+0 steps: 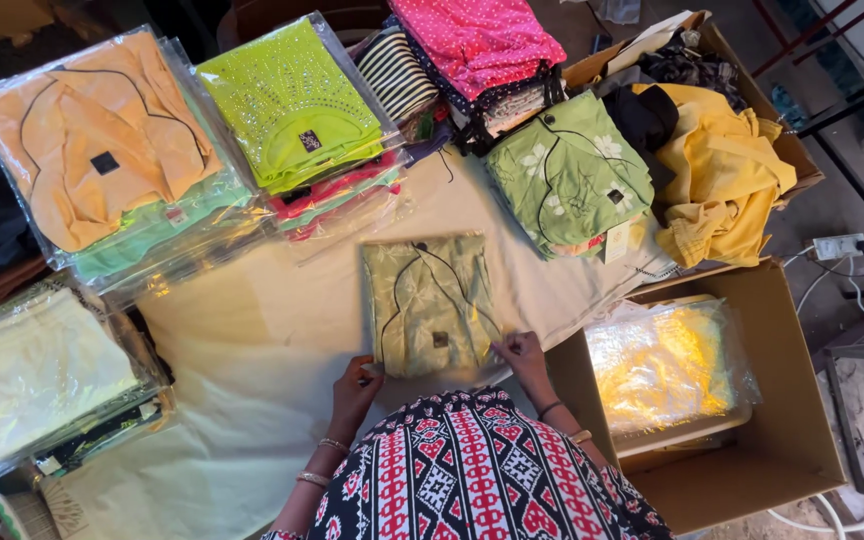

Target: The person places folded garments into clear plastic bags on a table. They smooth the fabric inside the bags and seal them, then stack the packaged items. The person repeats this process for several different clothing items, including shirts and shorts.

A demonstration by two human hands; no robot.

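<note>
Pale green floral garment, folded flat and sealed in a clear plastic sleeve, lies near the front edge of the cream-covered surface, directly before the person. Left hand grips its near-left corner, fingers curled closed on the edge; right hand pinches the near-right corner, grip likewise closed on the packet. Both wrists carry bangles; the person wears a red, black and white patterned top. Behind the packet, along the far side, stacks of bagged clothing: an orange garment atop a mint-coloured pile at far left, a lime-green sequinned top on a pile beside it, then striped fabric and a pink dotted piece further right. A green flower-print folded garment sits on a short stack, well apart from the held packet, to its upper right. At the left edge, a stack of pale yellow bagged garments. Right of the person, an open cardboard box holds shiny plastic-wrapped yellow items, just beside the right hand. A second box at far right holds loose yellow cloth and dark fabric. White power strip with cables on the floor beyond.
</note>
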